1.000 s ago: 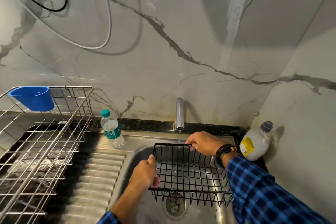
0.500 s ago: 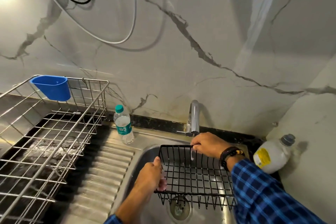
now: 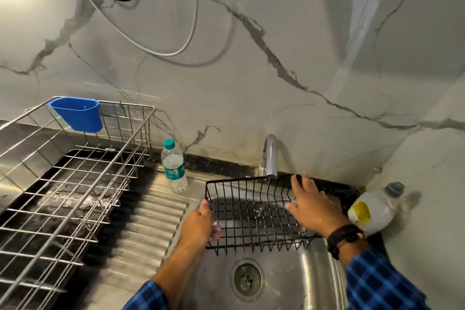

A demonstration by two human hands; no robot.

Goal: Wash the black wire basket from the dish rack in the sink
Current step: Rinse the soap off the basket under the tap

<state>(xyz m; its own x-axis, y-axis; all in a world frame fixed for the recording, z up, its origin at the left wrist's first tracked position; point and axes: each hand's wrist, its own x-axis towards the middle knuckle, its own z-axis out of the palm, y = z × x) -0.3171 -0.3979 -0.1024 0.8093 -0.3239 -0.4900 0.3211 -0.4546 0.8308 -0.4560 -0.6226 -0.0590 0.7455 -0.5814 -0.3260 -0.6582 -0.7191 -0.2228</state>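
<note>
Here, from the head view:
- Black wire basket [image 3: 254, 214]: held level above the sink [image 3: 297, 282], its far rim just under the faucet [image 3: 270, 156]. Pale water splashes show on its mesh floor.
- Left hand [image 3: 201, 226]: fingers curled round the basket's left edge wire, gripping it.
- Right hand [image 3: 309, 206]: fingers straight and spread, laid on the basket's right side and gripping nothing. A dark wristwatch [image 3: 346, 238] sits on the wrist, above a blue plaid sleeve [image 3: 377, 284].
- Drain [image 3: 247, 279]: round strainer in the sink floor, below the basket's near edge.
- Steel dish rack [image 3: 125, 104]: on the left, well apart from the basket, with a blue plastic cup [image 3: 78, 114] hung on its far rim.
- Water bottle [image 3: 174, 166]: clear with a teal cap, upright between the rack and the faucet.
- White bottle [image 3: 372, 209]: yellow label and grey cap, tilted in the right corner, near the right wrist.
- Marble wall [image 3: 251, 95]: grey-veined, with cables [image 3: 193, 20] looping across it.
</note>
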